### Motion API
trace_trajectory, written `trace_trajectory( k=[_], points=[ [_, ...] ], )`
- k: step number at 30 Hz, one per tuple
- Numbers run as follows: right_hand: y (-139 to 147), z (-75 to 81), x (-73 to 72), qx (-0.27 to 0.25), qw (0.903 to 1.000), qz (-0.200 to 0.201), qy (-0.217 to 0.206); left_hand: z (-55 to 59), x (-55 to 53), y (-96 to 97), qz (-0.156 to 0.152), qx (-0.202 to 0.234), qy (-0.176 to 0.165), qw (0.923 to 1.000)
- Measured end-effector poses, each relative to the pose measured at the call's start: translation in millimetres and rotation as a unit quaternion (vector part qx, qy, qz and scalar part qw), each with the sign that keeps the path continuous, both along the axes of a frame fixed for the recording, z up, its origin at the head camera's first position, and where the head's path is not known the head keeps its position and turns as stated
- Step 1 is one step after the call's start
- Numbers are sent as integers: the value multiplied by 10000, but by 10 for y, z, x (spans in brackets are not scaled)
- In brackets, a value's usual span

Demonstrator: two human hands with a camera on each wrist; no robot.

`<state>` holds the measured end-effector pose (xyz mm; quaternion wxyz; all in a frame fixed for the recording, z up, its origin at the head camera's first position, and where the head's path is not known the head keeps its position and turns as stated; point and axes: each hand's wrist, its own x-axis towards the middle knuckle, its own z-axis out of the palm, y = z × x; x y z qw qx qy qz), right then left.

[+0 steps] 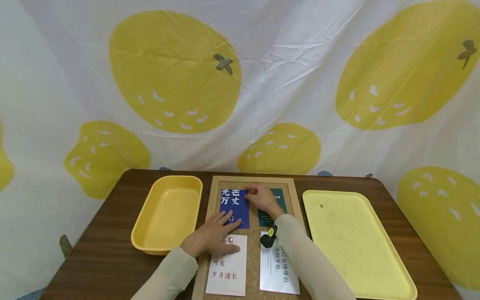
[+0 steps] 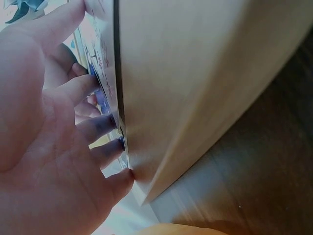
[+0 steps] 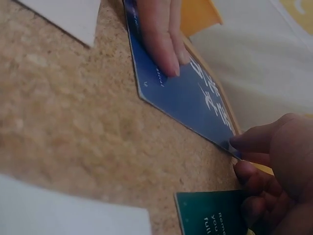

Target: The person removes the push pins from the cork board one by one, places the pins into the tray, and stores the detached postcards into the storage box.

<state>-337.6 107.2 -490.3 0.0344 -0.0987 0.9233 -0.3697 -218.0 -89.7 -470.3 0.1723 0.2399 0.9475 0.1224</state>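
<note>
Cloth [image 1: 277, 100] backs the board [image 1: 253, 250]. Right hand [image 1: 262, 199] pinches the blue card [image 1: 240, 208] at far right; left hand [image 1: 213, 238], fingers spread, rests nearer.

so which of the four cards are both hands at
The blue card, top left on the corkboard: the left hand is partly over it, the right hand at its corner. Every other card has only one arm over it.

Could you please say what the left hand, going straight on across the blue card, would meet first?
Probably the right hand, at the upper right corner of the blue card, though depth is unclear.
</note>
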Motion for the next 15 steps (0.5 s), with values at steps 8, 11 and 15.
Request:
trace_trajectory(
  k=[8,11,15],
  points=[
    [-13,17,-19,34,10000,-17,-34,24,4,6,6,-16,-11,10000],
    [-26,33,-15,-1,9999,-43,-145,25,5,9,24,-30,-26,10000],
    [-44,56,-9,-70,9997,-50,-226,29,4,13,26,-45,-20,10000]
  ],
)
